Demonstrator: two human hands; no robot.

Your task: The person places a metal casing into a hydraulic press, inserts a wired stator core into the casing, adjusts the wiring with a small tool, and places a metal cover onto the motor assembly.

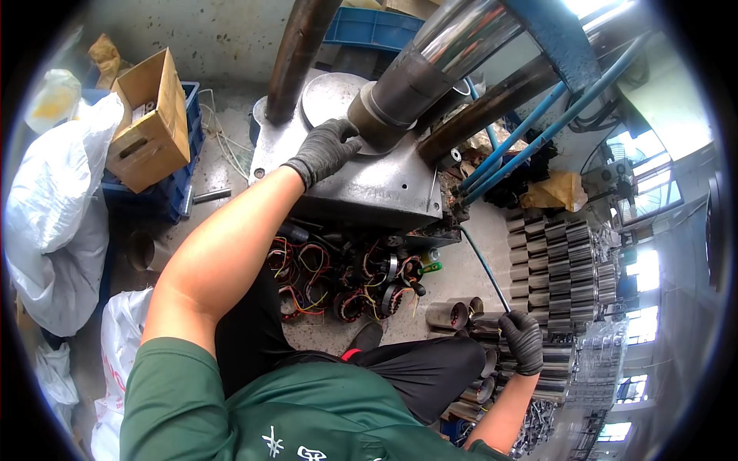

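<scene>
My left hand (pixel 327 150), in a dark grey glove, reaches to the press bed (pixel 361 184). Its fingers are stretched out over the edge of a round metal plate (pixel 327 96), their tips against or right beside a dark metal cylinder (pixel 382 119) under the thick press ram (pixel 438 65). I cannot tell whether they touch it. At the lower right, my right hand (pixel 523 342), gloved too, is closed round the end of a thin lever rod (pixel 486 269), which slants up to the press's right side.
Wound stators (pixel 354 303) with coloured wires lie below the press. Stacked metal sleeves (pixel 550 269) stand at the right, near blue hoses (pixel 515 154). At the left are a cardboard box (pixel 150 127) on a blue crate (pixel 192 119) and white sacks (pixel 58 215).
</scene>
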